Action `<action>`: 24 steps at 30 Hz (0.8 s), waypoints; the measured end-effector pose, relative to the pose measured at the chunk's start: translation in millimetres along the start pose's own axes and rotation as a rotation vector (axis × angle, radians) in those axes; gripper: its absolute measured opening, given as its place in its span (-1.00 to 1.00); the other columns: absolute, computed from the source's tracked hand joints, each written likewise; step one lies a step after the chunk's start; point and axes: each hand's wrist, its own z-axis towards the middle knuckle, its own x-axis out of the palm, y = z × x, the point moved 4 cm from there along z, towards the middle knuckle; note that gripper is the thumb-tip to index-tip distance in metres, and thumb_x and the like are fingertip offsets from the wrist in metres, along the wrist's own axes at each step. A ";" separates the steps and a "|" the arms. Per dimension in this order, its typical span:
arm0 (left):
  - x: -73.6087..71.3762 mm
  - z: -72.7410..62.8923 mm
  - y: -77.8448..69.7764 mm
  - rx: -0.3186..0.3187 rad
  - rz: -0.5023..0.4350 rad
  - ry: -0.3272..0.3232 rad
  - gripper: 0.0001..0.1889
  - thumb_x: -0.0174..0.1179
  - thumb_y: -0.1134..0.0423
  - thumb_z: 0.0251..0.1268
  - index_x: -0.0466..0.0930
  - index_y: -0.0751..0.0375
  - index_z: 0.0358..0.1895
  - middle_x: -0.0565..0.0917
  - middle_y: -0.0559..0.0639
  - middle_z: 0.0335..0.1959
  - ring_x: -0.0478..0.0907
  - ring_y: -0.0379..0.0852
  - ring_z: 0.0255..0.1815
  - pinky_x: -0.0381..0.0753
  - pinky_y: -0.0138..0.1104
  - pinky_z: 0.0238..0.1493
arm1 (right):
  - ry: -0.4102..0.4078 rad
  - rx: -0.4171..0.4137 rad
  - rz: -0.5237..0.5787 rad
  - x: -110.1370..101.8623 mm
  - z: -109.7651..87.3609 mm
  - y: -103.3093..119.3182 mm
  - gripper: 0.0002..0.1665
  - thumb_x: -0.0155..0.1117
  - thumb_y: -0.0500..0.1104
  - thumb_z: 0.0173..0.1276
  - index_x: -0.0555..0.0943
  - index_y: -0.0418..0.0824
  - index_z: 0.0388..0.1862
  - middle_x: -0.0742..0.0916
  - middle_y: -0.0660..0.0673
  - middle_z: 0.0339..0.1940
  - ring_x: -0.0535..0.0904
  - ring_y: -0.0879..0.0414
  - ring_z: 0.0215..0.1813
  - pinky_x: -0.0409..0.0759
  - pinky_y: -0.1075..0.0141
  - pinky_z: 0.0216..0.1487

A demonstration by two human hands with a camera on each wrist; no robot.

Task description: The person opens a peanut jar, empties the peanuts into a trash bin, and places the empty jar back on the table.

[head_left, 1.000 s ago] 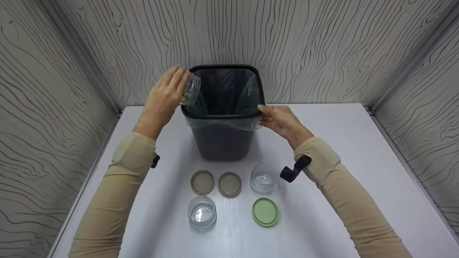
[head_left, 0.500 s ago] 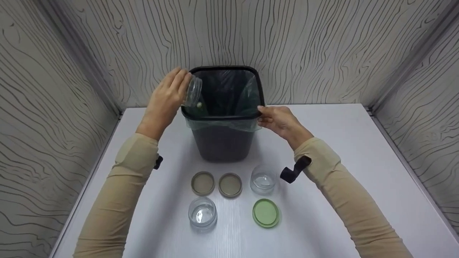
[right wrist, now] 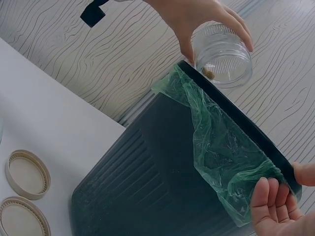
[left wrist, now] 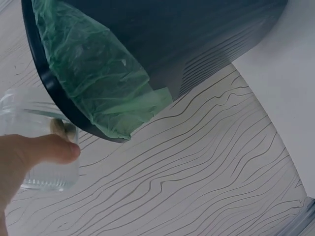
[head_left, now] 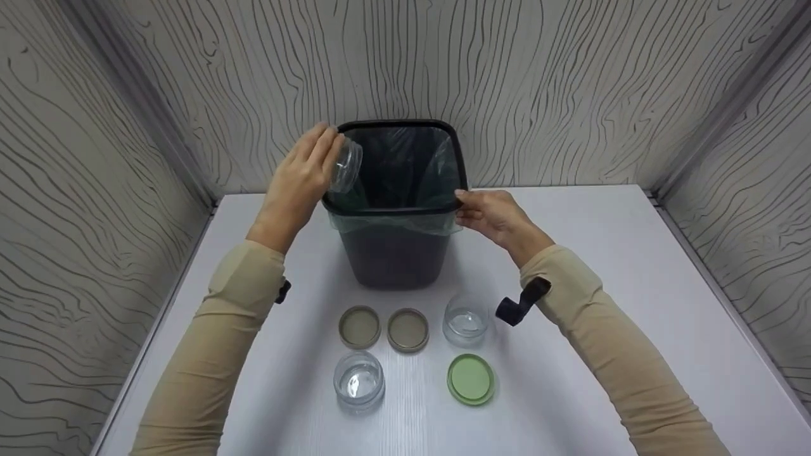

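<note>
My left hand (head_left: 296, 180) grips a clear ribbed jar (head_left: 347, 166), tipped on its side with its mouth over the left rim of a dark waste bin (head_left: 396, 253). Inside the jar, close to the mouth, a small brownish lump (right wrist: 208, 73) shows in the right wrist view. A green plastic liner (right wrist: 216, 142) is folded over the bin's rim. At the bin's front right corner, my right hand (head_left: 494, 215) pinches the rim, thumb on top and the other fingers below against the liner. The bottom of the bin's inside is hidden.
Two beige lids (head_left: 359, 327) lie side by side in front of the bin. One clear jar (head_left: 359, 382) stands nearer me on the left, another clear jar (head_left: 466, 322) on the right, above a green lid (head_left: 471, 379). A patterned wall (head_left: 405, 63) rises behind the bin.
A small pale lump dropped from the jar's mouth half a second ago and is out of sight in the head view. The left hand and jar have shifted slightly right; the right hand stays put.
</note>
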 end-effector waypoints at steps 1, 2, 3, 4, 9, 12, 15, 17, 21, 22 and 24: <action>0.1 0.1 -0.3 0.000 0.007 0.007 -0.36 0.28 0.52 0.11 0.35 0.33 0.34 0.50 0.17 0.30 0.42 0.04 0.36 0.46 -0.28 0.42 | 0.002 0.000 0.004 0.0 -0.1 -0.2 -0.86 0.12 -0.25 0.42 0.55 -0.23 -0.37 0.61 0.01 -0.52 0.53 0.20 -0.40 0.65 0.43 -0.26; 0.4 0.3 -0.7 0.001 0.015 0.015 -0.34 0.29 0.51 0.10 0.35 0.33 0.34 0.49 0.16 0.31 0.41 0.03 0.37 0.45 -0.28 0.43 | 0.003 0.000 0.008 -0.2 -0.3 -0.3 -0.84 0.12 -0.25 0.42 0.56 -0.23 -0.39 0.61 0.02 -0.52 0.53 0.20 -0.40 0.65 0.43 -0.26; 0.5 0.6 -1.0 0.002 0.022 0.022 -0.33 0.31 0.50 0.09 0.34 0.32 0.35 0.49 0.16 0.32 0.41 0.03 0.38 0.44 -0.28 0.44 | 0.004 0.001 0.009 -0.3 -0.4 -0.2 -0.83 0.11 -0.25 0.42 0.57 -0.22 -0.40 0.62 0.02 -0.53 0.53 0.20 -0.41 0.65 0.43 -0.27; 0.5 0.8 -1.1 0.003 0.023 0.020 -0.33 0.31 0.50 0.09 0.34 0.33 0.35 0.49 0.16 0.32 0.41 0.03 0.38 0.44 -0.27 0.44 | 0.002 0.001 0.011 -0.6 -0.4 -0.2 -0.82 0.12 -0.25 0.42 0.57 -0.22 -0.41 0.62 0.02 -0.53 0.53 0.20 -0.41 0.65 0.43 -0.27; 0.7 1.7 -2.7 0.022 0.044 0.042 -0.33 0.30 0.52 0.08 0.36 0.31 0.34 0.48 0.15 0.33 0.40 0.03 0.39 0.43 -0.27 0.45 | -0.001 0.004 0.009 -1.1 0.1 0.1 -0.85 0.13 -0.24 0.41 0.55 -0.22 -0.39 0.62 0.01 -0.51 0.54 0.19 -0.39 0.65 0.42 -0.26; 0.8 1.8 -4.7 0.051 0.060 0.068 -0.29 0.32 0.52 0.06 0.33 0.30 0.36 0.46 0.15 0.35 0.37 0.03 0.42 0.39 -0.26 0.48 | -0.002 0.006 0.014 -0.9 0.8 -0.4 -0.87 0.13 -0.25 0.41 0.54 -0.23 -0.36 0.62 0.01 -0.50 0.54 0.19 -0.38 0.65 0.42 -0.25; 1.7 2.2 -4.5 0.046 0.062 0.073 -0.27 0.33 0.52 0.03 0.32 0.31 0.37 0.46 0.15 0.36 0.37 0.03 0.42 0.39 -0.27 0.48 | -0.006 0.008 0.010 -0.5 1.2 -1.2 -0.89 0.13 -0.25 0.41 0.53 -0.23 -0.35 0.62 0.01 -0.50 0.55 0.20 -0.39 0.66 0.43 -0.25; 1.6 2.7 -3.5 0.033 0.068 0.057 -0.29 0.33 0.52 0.04 0.34 0.30 0.36 0.47 0.15 0.34 0.38 0.02 0.41 0.40 -0.28 0.47 | -0.004 0.009 0.014 -0.3 1.1 -1.5 -0.89 0.13 -0.26 0.40 0.53 -0.23 -0.35 0.62 0.01 -0.51 0.55 0.20 -0.39 0.66 0.43 -0.25; 1.0 3.7 -3.4 0.048 0.083 0.046 -0.30 0.33 0.50 0.07 0.35 0.29 0.36 0.47 0.14 0.34 0.38 0.01 0.41 0.39 -0.29 0.48 | 0.001 0.005 0.021 0.0 0.5 -0.9 -0.88 0.13 -0.26 0.41 0.53 -0.22 -0.37 0.62 0.01 -0.51 0.55 0.20 -0.39 0.66 0.42 -0.25; 0.7 4.0 -4.5 0.070 0.088 0.049 -0.31 0.32 0.49 0.08 0.34 0.29 0.36 0.47 0.13 0.35 0.38 0.01 0.42 0.39 -0.29 0.48 | 0.002 0.004 0.022 0.0 0.3 -0.6 -0.87 0.13 -0.26 0.41 0.54 -0.22 -0.37 0.62 0.01 -0.51 0.55 0.20 -0.39 0.66 0.42 -0.25; 0.9 4.2 -6.4 0.113 0.092 0.065 -0.29 0.31 0.48 0.09 0.32 0.27 0.38 0.45 0.12 0.37 0.36 0.01 0.43 0.37 -0.29 0.49 | 0.000 0.002 0.018 0.0 -0.1 -0.1 -0.87 0.12 -0.25 0.41 0.53 -0.23 -0.37 0.62 0.01 -0.51 0.55 0.20 -0.39 0.66 0.42 -0.25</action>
